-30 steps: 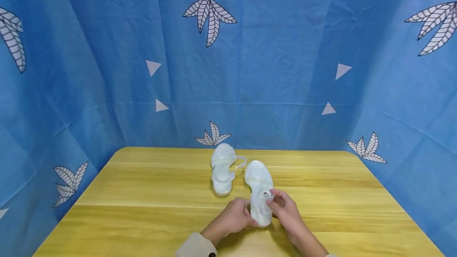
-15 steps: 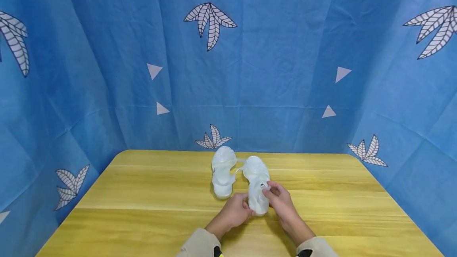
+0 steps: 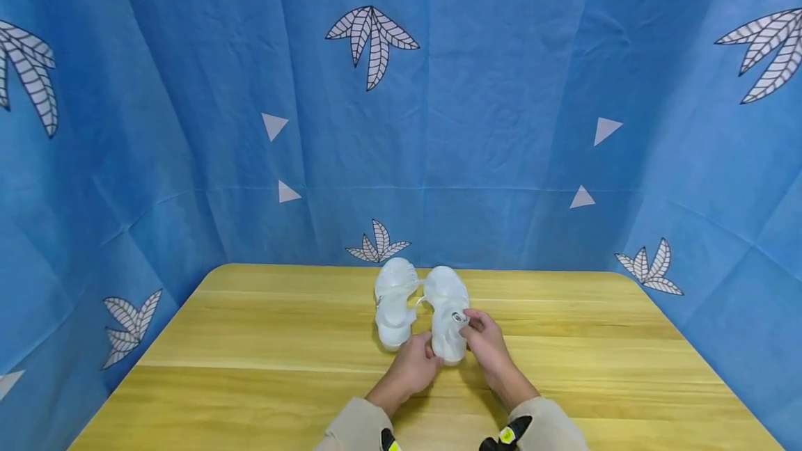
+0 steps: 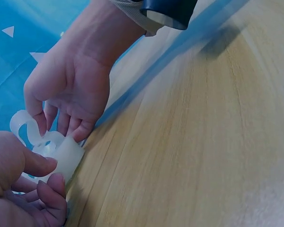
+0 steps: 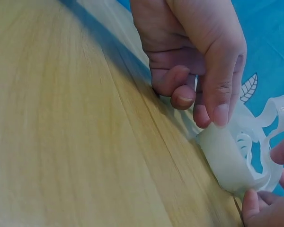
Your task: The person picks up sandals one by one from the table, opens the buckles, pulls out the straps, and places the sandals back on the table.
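Observation:
Two white translucent sandals lie side by side on a yellow wooden table [image 3: 263, 339]. The left sandal [image 3: 394, 301] lies untouched. Both hands hold the right sandal [image 3: 445, 298]. My left hand [image 3: 432, 357] grips its heel [image 4: 68, 158] with thumb and curled fingers. My right hand [image 3: 470, 322] pinches the strap by the small metal buckle [image 3: 458, 317]. In the left wrist view the right hand [image 4: 71, 94] curls over the looped strap [image 4: 20, 122]. The right wrist view has the left hand [image 5: 199, 71] with its fingertips on the sandal's heel [image 5: 229, 158].
Blue patterned cloth [image 3: 438, 124] hangs behind the table and along both sides. Bare tabletop stretches to the left and right of the sandals. Beige sleeves [image 3: 354, 430] show at the bottom edge of the head view.
Both hands have slid the right sandal away from me and slightly left, so it now lies close beside the left sandal. Both grips are unchanged.

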A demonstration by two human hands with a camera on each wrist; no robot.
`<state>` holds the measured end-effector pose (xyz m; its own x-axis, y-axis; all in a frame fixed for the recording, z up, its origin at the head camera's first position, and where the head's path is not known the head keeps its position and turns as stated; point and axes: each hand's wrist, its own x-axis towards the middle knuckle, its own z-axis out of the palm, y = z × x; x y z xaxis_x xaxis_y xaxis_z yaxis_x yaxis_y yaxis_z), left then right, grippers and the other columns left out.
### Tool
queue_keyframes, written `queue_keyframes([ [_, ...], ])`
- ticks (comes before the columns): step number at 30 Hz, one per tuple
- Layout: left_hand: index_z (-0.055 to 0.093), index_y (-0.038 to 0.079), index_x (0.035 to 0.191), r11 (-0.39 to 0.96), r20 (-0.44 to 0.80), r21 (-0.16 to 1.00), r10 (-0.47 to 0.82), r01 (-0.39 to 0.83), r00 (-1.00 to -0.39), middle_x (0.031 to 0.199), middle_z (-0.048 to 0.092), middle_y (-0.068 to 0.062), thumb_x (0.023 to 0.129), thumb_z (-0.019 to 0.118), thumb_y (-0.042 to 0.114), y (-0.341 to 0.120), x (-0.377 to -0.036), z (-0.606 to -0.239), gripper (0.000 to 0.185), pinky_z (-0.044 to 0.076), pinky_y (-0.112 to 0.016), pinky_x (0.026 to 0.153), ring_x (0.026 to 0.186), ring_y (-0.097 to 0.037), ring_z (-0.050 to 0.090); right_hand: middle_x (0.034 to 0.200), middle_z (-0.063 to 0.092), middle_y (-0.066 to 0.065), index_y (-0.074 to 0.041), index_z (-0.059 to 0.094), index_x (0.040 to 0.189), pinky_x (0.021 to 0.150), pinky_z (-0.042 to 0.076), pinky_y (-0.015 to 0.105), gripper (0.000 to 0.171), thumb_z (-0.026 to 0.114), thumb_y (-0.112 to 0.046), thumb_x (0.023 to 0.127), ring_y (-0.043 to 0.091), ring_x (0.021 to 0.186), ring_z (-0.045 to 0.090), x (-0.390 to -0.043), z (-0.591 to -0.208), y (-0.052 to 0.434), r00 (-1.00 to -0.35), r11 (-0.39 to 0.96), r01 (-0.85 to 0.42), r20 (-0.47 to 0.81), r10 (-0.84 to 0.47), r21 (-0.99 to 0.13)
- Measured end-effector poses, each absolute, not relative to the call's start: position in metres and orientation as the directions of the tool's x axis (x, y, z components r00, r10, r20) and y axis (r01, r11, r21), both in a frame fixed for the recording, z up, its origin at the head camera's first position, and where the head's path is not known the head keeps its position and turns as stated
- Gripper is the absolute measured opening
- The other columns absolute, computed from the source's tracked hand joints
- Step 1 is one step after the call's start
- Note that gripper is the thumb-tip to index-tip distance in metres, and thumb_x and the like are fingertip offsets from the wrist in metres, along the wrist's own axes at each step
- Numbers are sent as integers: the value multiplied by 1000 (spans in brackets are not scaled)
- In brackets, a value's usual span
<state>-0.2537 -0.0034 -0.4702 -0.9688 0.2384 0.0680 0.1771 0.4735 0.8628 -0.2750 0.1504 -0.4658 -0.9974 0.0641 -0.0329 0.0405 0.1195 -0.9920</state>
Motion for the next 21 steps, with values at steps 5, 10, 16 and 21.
queue_keyframes([
  [5,59,-3,112,467,76,866,235,181,-969,66,48,-1,84,61,-1,-3,-255,-471,29,39,-24,51,58,-12,47,135,45,27,3,45,129,82,46,34,41,47,-4,89,33,120,47,-280,-466,149,-997,126,42,-33,72,-991],
  [10,56,-5,116,444,72,880,233,172,-970,62,49,-1,86,58,-2,-2,-256,-473,31,40,-25,47,51,-11,47,134,46,27,3,45,129,81,46,33,42,47,-3,88,33,119,48,-285,-467,147,-996,124,42,-32,77,-991],
  [16,58,0,109,445,73,879,231,172,-970,60,48,-1,88,54,-2,-1,-256,-471,22,39,-25,46,50,-12,46,135,46,26,2,45,128,81,44,32,40,47,-3,88,32,120,47,-291,-470,144,-997,134,35,-26,71,-990],
  [21,58,0,112,459,83,871,213,175,-973,63,49,-1,88,56,-2,0,-255,-471,24,40,-26,49,54,-13,47,136,44,26,3,45,127,90,43,39,40,47,-3,88,35,125,43,-293,-470,141,-997,144,33,-22,76,-989],
])
